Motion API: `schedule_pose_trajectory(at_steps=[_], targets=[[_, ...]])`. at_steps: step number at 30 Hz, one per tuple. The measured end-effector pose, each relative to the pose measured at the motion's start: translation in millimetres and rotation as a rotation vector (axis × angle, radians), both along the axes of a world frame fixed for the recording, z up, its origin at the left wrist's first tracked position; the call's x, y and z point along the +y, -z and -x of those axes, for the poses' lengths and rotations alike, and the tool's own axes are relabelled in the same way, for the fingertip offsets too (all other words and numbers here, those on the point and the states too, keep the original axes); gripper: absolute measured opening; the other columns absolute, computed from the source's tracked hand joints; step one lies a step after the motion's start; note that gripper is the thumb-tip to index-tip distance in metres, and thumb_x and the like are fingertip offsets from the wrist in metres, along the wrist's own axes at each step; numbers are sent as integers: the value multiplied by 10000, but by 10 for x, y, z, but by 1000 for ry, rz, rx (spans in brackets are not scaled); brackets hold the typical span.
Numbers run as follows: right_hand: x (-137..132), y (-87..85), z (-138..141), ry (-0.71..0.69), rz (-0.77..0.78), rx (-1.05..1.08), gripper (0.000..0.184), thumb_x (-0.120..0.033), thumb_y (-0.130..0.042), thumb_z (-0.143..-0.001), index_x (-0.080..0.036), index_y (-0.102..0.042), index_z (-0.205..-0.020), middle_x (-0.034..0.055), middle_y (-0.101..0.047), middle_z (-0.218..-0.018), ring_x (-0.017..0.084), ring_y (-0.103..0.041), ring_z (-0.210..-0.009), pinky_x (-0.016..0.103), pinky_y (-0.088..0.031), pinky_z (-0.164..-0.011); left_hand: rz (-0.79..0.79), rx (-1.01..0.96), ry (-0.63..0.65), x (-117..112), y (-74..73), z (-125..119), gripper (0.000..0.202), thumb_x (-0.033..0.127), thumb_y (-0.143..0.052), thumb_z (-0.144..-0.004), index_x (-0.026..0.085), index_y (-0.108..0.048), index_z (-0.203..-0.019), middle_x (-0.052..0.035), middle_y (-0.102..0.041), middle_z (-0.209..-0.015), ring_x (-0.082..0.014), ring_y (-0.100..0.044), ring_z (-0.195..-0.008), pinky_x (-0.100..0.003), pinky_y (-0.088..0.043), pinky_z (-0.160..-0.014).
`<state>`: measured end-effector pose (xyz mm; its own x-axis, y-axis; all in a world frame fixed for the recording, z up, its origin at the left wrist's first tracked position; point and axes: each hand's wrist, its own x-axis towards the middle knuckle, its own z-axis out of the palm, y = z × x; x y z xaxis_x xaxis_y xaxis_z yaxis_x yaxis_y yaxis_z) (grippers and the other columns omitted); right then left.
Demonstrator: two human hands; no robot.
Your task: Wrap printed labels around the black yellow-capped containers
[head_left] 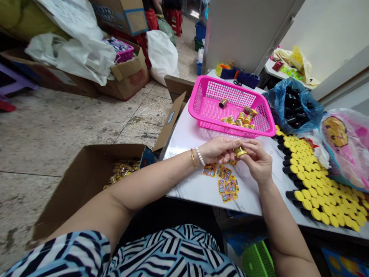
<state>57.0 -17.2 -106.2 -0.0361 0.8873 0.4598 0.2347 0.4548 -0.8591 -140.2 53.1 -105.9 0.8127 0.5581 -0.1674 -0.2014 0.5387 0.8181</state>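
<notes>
My left hand [216, 151] and my right hand [256, 159] meet above a white marble-patterned table [190, 184], both pinching a small gold cylinder [240, 151]. Its wrapper looks yellow and metallic. Just below my left hand lies a scattered pile of small printed yellow-and-red labels [225, 184]. Beyond my hands stands a pink plastic mesh basket [207, 104] holding several similar gold cylinders [239, 119], most in a loose heap and one standing apart [223, 103]. To the right of my right hand, black tubes with yellow caps [314, 192] lie in tight rows.
An open cardboard box [86, 184] on the tiled floor at my left holds more gold items. A blue plastic bag of black tubes [294, 107] and a pink printed bag [346, 146] sit at the table's far right. Cardboard boxes and white bags lie beyond.
</notes>
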Motion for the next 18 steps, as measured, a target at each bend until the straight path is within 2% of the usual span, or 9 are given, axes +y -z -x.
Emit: schedule_pose_trajectory(at_steps=[5,7,9,12,14,16,18], targets=[[-13,71,11,94,-49,21,148,-244,-880,-796,-301,-828,-921,33,-629,-1010,171,-678,-926,291,-669,-684,11,-44,5,-22,42,-40,494,595,-728,-914,107,-691,-847,-4,-673,-578,-49,-509,-335,-147,-317,-307],[-14,90,23,95,-21,53,122,-265,-873,-805,-287,-815,-910,28,-615,-994,161,-675,-886,283,-664,-650,25,-54,0,-27,50,-52,490,590,-748,-900,107,-683,-842,0,-671,-578,-46,-503,-332,-146,-312,-306],[-19,85,39,65,9,55,133,-273,-845,-836,-290,-810,-964,31,-611,-1043,154,-678,-861,287,-665,-623,6,-18,-4,-29,56,-58,491,586,-758,-893,106,-678,-834,8,-651,-551,-41,-475,-314,-145,-283,-296],[-26,44,53,44,-28,-58,197,-245,-834,-851,-308,-818,-1037,43,-631,-1108,168,-689,-941,297,-672,-702,-6,49,-33,-33,64,-64,521,613,-682,-941,112,-664,-799,7,-620,-514,-45,-456,-300,-151,-256,-286],[-17,18,46,62,-61,-112,206,-236,-832,-856,-317,-826,-1044,45,-641,-1098,178,-687,-986,296,-668,-740,20,38,-37,-35,67,-70,555,622,-600,-989,112,-661,-781,-14,-640,-539,-54,-491,-324,-156,-283,-297],[5,12,29,61,-49,-84,223,-256,-820,-871,-333,-820,-1081,39,-631,-1119,171,-694,-959,305,-671,-748,41,-12,-19,-36,67,-75,516,588,-600,-1003,111,-673,-820,-30,-681,-599,-58,-535,-365,-155,-331,-327],[31,29,12,19,-3,-46,369,-301,-829,-865,-358,-772,-1225,38,-621,-1194,166,-704,-934,328,-675,-777,32,-48,-3,-32,71,-75,420,524,-676,-978,114,-686,-884,-26,-700,-642,-58,-559,-396,-150,-363,-354]])
